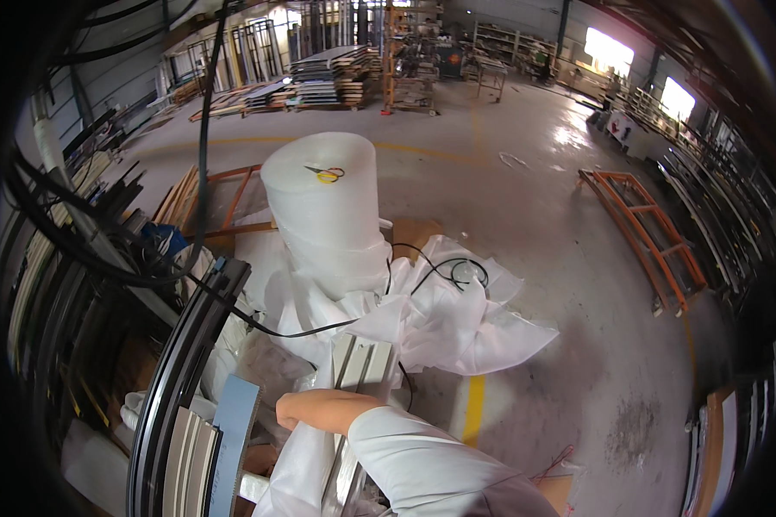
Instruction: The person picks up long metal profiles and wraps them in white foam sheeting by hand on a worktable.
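My right arm, in a light sleeve, reaches across a pale grey metal profile [372, 355] with long grooves. At its end, my right hand [297, 410] is curled closed on the edge of a white foam wrapping sheet [295, 470], which hangs down beside the profile. A small skin-coloured patch, apparently my left hand [262, 457], shows low between the sheet and a blue-grey strip [235, 431]; its fingers are hidden. Ahead stands a tall roll of white foam sheet [332, 215], loose folds heaped at its base. Yellow-handled scissors [328, 175] lie on top of the roll.
Black profiles [177, 379] and beige profiles [188, 461] stand close on the left. Dark cables [203, 129] hang there, and one crosses the foam. An orange metal frame [642, 228] lies on the floor at right. Stacked panels [328, 77] stand farther back.
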Available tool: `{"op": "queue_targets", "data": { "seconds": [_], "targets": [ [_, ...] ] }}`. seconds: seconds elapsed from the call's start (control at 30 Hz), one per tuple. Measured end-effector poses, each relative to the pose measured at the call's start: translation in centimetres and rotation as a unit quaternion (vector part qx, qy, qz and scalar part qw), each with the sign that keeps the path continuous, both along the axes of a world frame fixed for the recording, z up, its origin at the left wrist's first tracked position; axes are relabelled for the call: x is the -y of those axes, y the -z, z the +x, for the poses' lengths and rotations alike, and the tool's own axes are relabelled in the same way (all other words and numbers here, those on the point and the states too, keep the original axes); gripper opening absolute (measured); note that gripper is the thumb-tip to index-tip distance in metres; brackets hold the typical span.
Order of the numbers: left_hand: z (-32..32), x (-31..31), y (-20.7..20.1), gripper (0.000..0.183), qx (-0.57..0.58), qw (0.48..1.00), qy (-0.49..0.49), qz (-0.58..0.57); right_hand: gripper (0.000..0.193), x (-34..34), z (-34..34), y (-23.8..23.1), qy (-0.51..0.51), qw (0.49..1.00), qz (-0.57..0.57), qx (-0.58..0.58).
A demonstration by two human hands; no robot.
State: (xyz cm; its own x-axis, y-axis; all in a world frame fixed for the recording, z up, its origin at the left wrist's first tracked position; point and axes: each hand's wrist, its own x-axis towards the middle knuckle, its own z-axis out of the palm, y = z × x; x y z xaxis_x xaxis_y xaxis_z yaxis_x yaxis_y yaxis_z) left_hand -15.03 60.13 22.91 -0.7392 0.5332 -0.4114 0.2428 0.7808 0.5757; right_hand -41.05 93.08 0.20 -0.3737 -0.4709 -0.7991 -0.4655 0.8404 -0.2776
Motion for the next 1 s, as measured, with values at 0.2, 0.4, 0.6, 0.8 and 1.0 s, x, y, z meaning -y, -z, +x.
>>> {"op": "queue_targets", "data": {
  "seconds": [0.2, 0.4, 0.6, 0.8, 1.0],
  "targets": [
    [-1.9, 0.4, 2.2, 0.054, 0.0, 0.999, 0.011, -0.035, 0.03, -3.2, 1.4, -2.2, 0.16, 0.969, -0.076, -0.174],
    [-1.6, -2.2, 1.2, 0.047, 0.034, 0.999, -0.013, -0.029, 0.047, -12.9, 11.3, -15.2, 0.501, 0.693, -0.331, -0.399],
    [0.9, -1.8, 5.5, 0.035, 0.076, 0.997, 0.017, 0.02, 0.033, -12.8, 33.4, -12.9, 0.505, 0.432, -0.324, -0.674],
    [3.0, -3.7, 8.4, 0.034, 0.272, 0.954, -0.112, 0.055, 0.021, -11.9, 35.3, -8.0, 0.678, 0.373, -0.252, -0.581],
    [4.5, -3.2, 8.4, 0.037, 0.386, 0.891, -0.189, 0.145, 0.047, -14.3, 21.5, -15.4, 0.616, 0.561, -0.297, -0.466]
  ]
}}
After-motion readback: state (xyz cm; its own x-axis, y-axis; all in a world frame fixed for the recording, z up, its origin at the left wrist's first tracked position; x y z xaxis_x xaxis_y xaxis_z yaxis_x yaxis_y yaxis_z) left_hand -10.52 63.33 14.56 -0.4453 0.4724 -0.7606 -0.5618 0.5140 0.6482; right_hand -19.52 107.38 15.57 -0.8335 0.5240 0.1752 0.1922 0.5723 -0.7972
